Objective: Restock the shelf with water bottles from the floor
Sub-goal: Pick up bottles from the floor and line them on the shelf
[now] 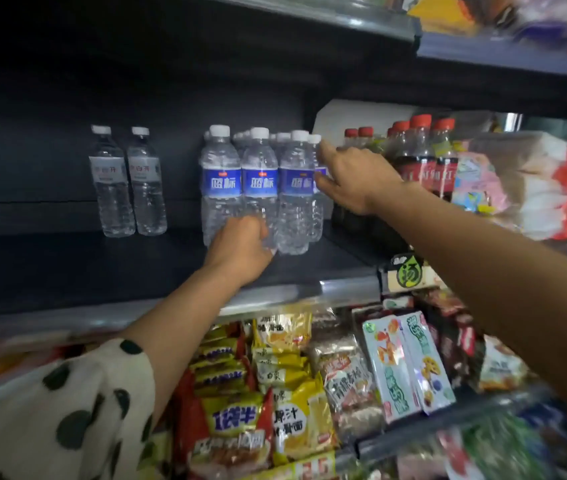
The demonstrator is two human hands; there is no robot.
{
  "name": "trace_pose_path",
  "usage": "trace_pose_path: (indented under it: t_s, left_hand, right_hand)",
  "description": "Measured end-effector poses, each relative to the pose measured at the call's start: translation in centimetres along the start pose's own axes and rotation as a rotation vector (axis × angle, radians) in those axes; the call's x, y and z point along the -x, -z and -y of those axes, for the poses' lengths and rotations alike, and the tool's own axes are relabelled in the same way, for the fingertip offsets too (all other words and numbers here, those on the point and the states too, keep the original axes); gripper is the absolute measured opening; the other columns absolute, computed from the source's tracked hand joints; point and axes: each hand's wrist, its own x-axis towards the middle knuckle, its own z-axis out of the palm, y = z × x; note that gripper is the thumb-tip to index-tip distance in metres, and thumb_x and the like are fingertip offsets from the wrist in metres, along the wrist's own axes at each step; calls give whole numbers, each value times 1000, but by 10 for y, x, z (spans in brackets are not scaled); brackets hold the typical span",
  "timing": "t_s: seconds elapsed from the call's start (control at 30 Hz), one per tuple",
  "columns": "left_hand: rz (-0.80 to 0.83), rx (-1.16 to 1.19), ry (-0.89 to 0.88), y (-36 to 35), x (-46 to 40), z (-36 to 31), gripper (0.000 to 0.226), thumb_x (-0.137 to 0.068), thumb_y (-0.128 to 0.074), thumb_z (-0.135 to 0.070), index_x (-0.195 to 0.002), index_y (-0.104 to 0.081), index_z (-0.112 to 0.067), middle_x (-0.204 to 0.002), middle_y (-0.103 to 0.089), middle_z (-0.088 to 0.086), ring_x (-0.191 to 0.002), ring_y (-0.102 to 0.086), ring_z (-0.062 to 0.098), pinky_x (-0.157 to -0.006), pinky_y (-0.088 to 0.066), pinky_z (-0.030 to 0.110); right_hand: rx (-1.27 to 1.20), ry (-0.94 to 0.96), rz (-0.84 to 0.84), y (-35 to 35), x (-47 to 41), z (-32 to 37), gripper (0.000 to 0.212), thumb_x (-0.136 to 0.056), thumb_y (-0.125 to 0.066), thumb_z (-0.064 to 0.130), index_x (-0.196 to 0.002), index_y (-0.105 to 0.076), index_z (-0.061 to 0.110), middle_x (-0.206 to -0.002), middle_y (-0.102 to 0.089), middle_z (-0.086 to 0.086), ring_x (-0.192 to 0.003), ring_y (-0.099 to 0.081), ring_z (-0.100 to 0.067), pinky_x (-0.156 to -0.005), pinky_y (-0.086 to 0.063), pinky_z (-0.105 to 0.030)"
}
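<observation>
A cluster of blue-labelled water bottles (261, 188) stands upright on the dark shelf (102, 268), packed several rows deep with white caps showing behind the front three. The left hand (240, 251) reaches in low, its fingers (258, 230) curled round the base of the middle front bottle (260, 181). The right hand (354, 178) comes in from the right at label height; its fingers are spread and fairly straight, the forefinger up near the cap of the rightmost bottle (315, 140) and the thumb against the blue label, though whether it truly pinches the bottle or only touches it is hard to tell.

Well to the left on the same shelf stand two white-labelled water bottles (128, 185), side by side and apart from the cluster. Just right of the cluster are red-capped cola bottles (420, 157), and beyond them soft packets in pink and white (503, 174). The shelf below holds instant noodle packs (285, 368) in yellow and red wrappers. The left arm wears a cream sleeve with dark dots (57, 410).
</observation>
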Motion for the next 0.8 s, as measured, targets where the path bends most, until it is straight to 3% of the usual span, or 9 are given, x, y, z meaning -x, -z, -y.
trace_pose_path:
  t_s: [0.1, 0.2, 0.33, 0.47, 0.63, 0.8]
  left_hand:
    - [63, 9, -105, 4, 45, 9, 21, -79, -70, -14, -99, -66, -16, -105, -67, 7, -103, -60, 26, -89, -49, 32]
    - [94, -65, -310, -12, 103, 19, 17, -79, -68, -7, -95, -66, -12, -106, -61, 9, -109, -50, 28, -89, -40, 33]
    - [156, -58, -470, -50, 168, 41, 24, -71, -67, -2, -94, -64, -5, -106, -59, 15, -109, -51, 35, -94, -42, 41]
    - [463, -113, -431, -112, 235, 73, 24, -76, -63, -5, -100, -62, -6, -107, -58, 13, -107, -51, 33, -87, -46, 42]
    - [847, -193, -302, -217, 346, 128, 25, -81, -62, -10, -107, -60, -13, -112, -56, 9, -108, -54, 31, -81, -49, 41]
    - [1081, -221, -206, -334, 465, 187, 21, -85, -61, -13, -106, -62, -15, -110, -60, 6, -105, -58, 26, -80, -51, 38]
  right_hand:
    - [-33, -50, 99, 7, 82, 42, 30, -94, -45, 32, -112, -43, 8, -108, -59, -20, -92, -58, -43, -65, -36, -39]
    - [-92, -80, 258, -2, 167, 86, 34, -93, -47, 33, -118, -44, 8, -110, -59, -18, -96, -58, -40, -68, -40, -39]
    - [-200, -135, 469, -35, 263, 142, 39, -95, -47, 31, -125, -43, 7, -114, -57, -19, -102, -56, -37, -72, -43, -40]
    - [-285, -166, 641, -88, 352, 193, 39, -92, -50, 27, -121, -46, 3, -109, -57, -20, -97, -58, -40, -70, -46, -42]
    - [-401, -246, 924, -176, 465, 258, 43, -90, -52, 27, -128, -44, 7, -121, -55, -16, -108, -55, -37, -76, -44, -41]
    - [-505, -369, 1188, -270, 588, 322, 43, -93, -47, 25, -132, -38, 9, -126, -51, -16, -113, -50, -35, -87, -41, -40]
